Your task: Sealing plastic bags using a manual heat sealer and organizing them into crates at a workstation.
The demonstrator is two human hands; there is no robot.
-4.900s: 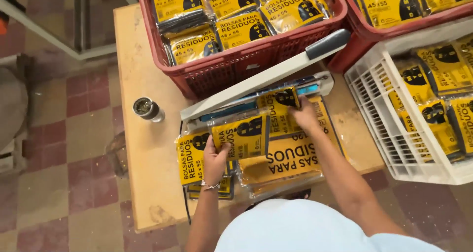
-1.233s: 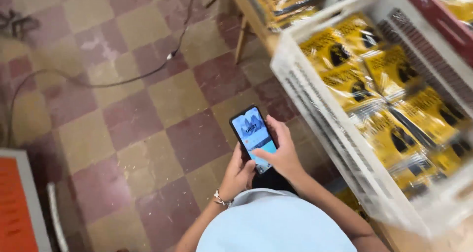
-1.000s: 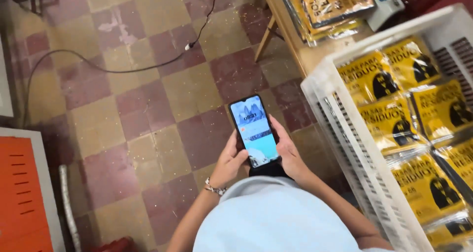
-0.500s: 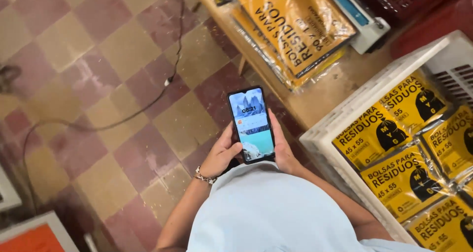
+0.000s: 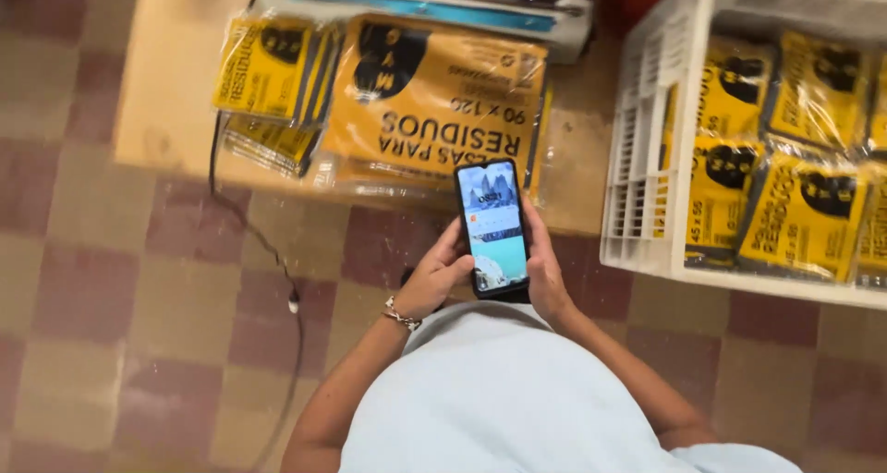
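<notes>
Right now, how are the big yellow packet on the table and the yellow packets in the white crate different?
The big yellow packet lies on the wooden table; the small packets sit in the white crate. It is much larger than each small packet. Both are yellow with black print, in clear plastic.

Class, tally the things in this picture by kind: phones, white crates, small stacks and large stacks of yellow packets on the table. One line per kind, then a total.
Phone, held by left hand and right hand: 1
White crate: 1
Small stack: 1
Large stack: 1
Total: 4
</notes>
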